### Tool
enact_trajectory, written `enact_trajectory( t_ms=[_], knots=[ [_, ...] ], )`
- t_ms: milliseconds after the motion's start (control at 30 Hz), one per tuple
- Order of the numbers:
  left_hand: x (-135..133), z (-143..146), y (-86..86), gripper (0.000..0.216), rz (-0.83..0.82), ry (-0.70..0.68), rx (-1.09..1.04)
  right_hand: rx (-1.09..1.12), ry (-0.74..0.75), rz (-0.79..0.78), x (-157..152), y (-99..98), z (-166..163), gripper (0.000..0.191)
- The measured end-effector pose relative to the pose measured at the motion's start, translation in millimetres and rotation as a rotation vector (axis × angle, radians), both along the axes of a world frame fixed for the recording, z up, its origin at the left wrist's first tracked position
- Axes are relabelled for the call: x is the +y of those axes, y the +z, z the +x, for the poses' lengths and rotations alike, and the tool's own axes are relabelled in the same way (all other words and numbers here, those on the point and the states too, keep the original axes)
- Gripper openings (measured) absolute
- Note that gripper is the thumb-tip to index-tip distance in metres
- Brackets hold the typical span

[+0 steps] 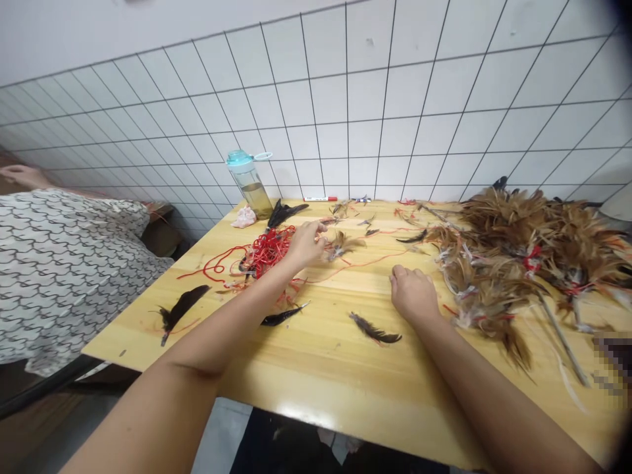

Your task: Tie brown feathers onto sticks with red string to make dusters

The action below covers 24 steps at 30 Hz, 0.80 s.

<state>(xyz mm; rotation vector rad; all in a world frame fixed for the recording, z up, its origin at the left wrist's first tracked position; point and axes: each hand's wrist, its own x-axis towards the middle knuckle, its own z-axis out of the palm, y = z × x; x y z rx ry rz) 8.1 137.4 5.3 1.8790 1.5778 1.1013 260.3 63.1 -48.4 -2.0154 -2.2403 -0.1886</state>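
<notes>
My left hand [307, 243] reaches over the table at the right edge of a tangled pile of red string [271, 250]. Its fingers are bent but apart, beside a small tuft of brown feathers [344, 245]; no held thing shows in them. My right hand [413, 291] rests on the wood with its fingers curled closed, and whatever may be inside is hidden. Between my forearms lie a dark feather [375, 329] and a black feather [282, 317]. Right of my right hand spreads a large heap of brown feather bundles [533, 230], some tied with red string.
A bottle with a blue lid [254, 184] stands at the back left beside a crumpled pinkish-white lump [244, 216]. Markers [320, 199] lie along the tiled wall. Another black feather [185, 307] is near the left edge, where a person in patterned clothing [74, 276] sits. A thin stick [563, 339] lies right.
</notes>
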Motion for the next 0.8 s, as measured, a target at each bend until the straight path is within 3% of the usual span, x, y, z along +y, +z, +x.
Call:
enact_trajectory(
  t_ms=[67, 167, 233, 300, 400, 500, 600, 700, 800],
  knots=[
    [-23.4, 5.7, 8.1, 0.014, 0.072, -0.239, 0.186, 0.004, -0.002, -0.009, 0.5, 0.4, -0.3, 0.02],
    [-61.9, 21.3, 11.0, 0.015, -0.006, -0.639, 0.317, 0.003, -0.005, -0.019, 1.1, 0.8, -0.5, 0.02],
    [-83.1, 33.1, 3.5, 0.019, -0.019, -0.774, 0.415, 0.0, -0.008, -0.025, 0.8, 1.3, -0.4, 0.02],
    [-97.3, 42.7, -9.3, 0.018, -0.009, -0.815, 0.512, -0.001, -0.006, -0.023, -0.2, 1.6, -0.1, 0.021],
    [-105.9, 49.6, -26.6, 0.008, 0.022, -0.818, 0.634, -0.006, -0.003, -0.017, -1.7, 1.3, 0.7, 0.021],
    [-103.1, 46.6, -27.4, 0.013, 0.075, -0.79, 0.638, -0.006, -0.006, -0.016, -2.5, 0.2, 1.6, 0.021],
    [-88.5, 36.6, -11.2, 0.011, 0.063, -0.65, 0.413, 0.018, -0.004, -0.01, -2.6, 0.1, 2.0, 0.02],
    [-60.4, 22.8, 7.3, 0.006, 0.0, -0.389, 0.088, 0.036, -0.011, -0.022, -2.5, 1.5, 1.6, 0.02],
    [-26.7, 7.1, 13.5, 0.01, -0.028, -0.157, -0.184, 0.042, -0.016, -0.04, -2.3, 2.8, 1.5, 0.021]
  ],
)
